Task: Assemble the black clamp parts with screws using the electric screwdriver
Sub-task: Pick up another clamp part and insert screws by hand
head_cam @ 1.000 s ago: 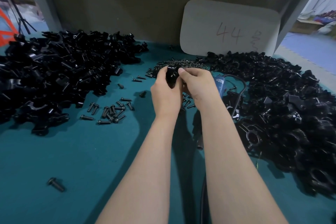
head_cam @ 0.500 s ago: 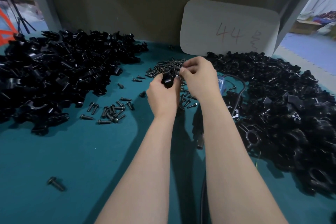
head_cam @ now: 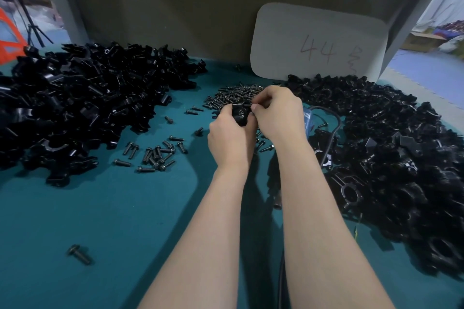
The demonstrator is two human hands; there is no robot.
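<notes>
Here, both hands meet above the teal worktop (head_cam: 100,221), just in front of the screw pile (head_cam: 234,95). The left hand (head_cam: 229,140) grips a black clamp part (head_cam: 239,116) from below, fingers curled round it. The right hand (head_cam: 277,115) pinches the part's top edge with thumb and fingertips; whether a screw sits in that pinch is too small to tell. The electric screwdriver (head_cam: 307,121), blue-bodied, lies just beside the right wrist, mostly hidden.

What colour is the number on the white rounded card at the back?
Faded red, on the white rounded card; head view.
</notes>
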